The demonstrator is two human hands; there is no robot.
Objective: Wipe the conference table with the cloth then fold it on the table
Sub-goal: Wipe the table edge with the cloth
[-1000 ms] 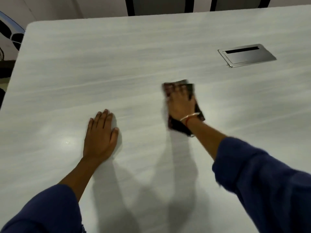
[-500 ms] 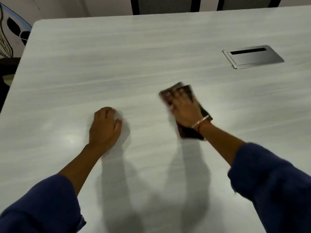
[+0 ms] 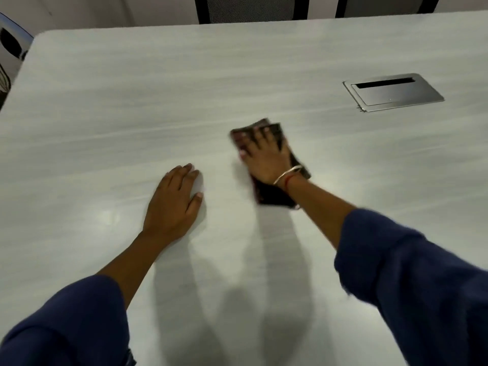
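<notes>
A dark folded cloth (image 3: 272,195) lies flat on the pale grey conference table (image 3: 132,101), near its middle. My right hand (image 3: 266,157) presses down on the cloth with spread, straight fingers; the cloth shows beyond the fingertips and behind the wrist, which wears a thin bangle. My left hand (image 3: 174,202) rests palm down on the bare tabletop to the left of the cloth, fingers together and slightly bent, holding nothing. The picture is blurred by motion.
A metal cable hatch (image 3: 393,92) is set flush in the table at the right rear. Dark chair backs (image 3: 253,9) stand behind the far edge. The table's rounded left corner (image 3: 39,38) is at upper left.
My right hand has slid the cloth a little leftward and turned it. My left hand curled briefly, then flattened again on the table, and shifted slightly right.
</notes>
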